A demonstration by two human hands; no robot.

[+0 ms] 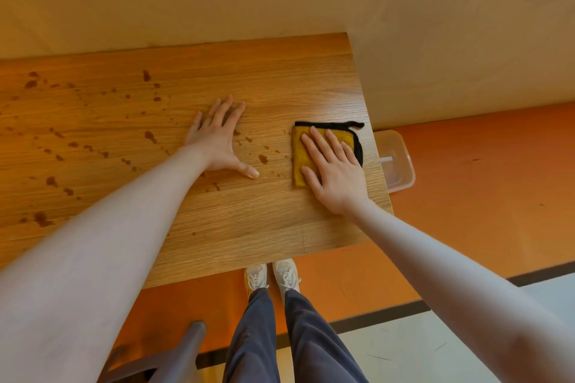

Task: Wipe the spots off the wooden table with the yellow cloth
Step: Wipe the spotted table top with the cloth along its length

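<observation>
A folded yellow cloth [301, 156] with black edging lies near the right edge of the wooden table [264, 227]. My right hand [331, 169] presses flat on it with straight, spread fingers. My left hand [217, 140] rests flat on the bare wood to the left of the cloth, fingers spread. Several brown spots [149, 135] are scattered over the left and middle of the table. One larger drop [263, 158] sits between my two hands.
A clear plastic container [396, 158] sits on the orange floor just beyond the table's right edge. A beige wall stands behind the table. A grey chair back [186, 348] is at the lower left, beside my legs and white shoes.
</observation>
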